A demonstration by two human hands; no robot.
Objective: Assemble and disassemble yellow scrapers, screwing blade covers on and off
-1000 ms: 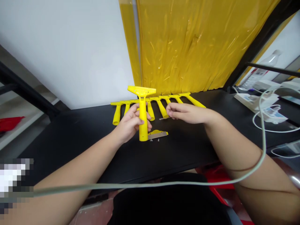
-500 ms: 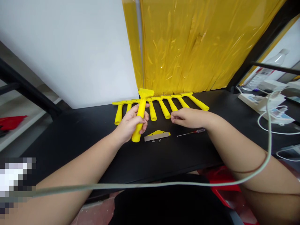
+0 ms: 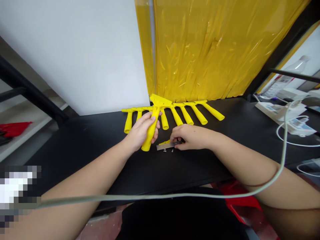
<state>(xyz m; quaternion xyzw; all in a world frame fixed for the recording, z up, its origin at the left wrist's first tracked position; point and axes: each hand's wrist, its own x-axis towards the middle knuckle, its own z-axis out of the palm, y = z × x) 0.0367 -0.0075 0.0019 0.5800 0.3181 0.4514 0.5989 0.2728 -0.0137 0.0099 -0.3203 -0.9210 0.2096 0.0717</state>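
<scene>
My left hand (image 3: 142, 130) is closed round a yellow scraper handle (image 3: 150, 135), its wide flat head tilted up and away from me. With thumb and fingers, my right hand (image 3: 191, 136) pinches the right end of a metal scraper blade (image 3: 163, 146), which has a yellow clamp plate (image 3: 165, 142) partly showing along its far side. The blade is still low at the tabletop; whether it touches cannot be made out. Two small screws (image 3: 164, 150) lie just in front of it. The screwdriver is hidden behind my right hand and forearm.
Several more yellow scraper handles (image 3: 200, 115) lie in a row along the back of the black table (image 3: 120, 170). White devices with cables (image 3: 282, 111) and a plastic bottle (image 3: 287, 75) stand at the right. A pale cable (image 3: 160, 197) hangs across the near foreground.
My right hand has moved left and towards me, taking hold of the blade's right end. The handle in my left hand has turned, so its head shows wider.
</scene>
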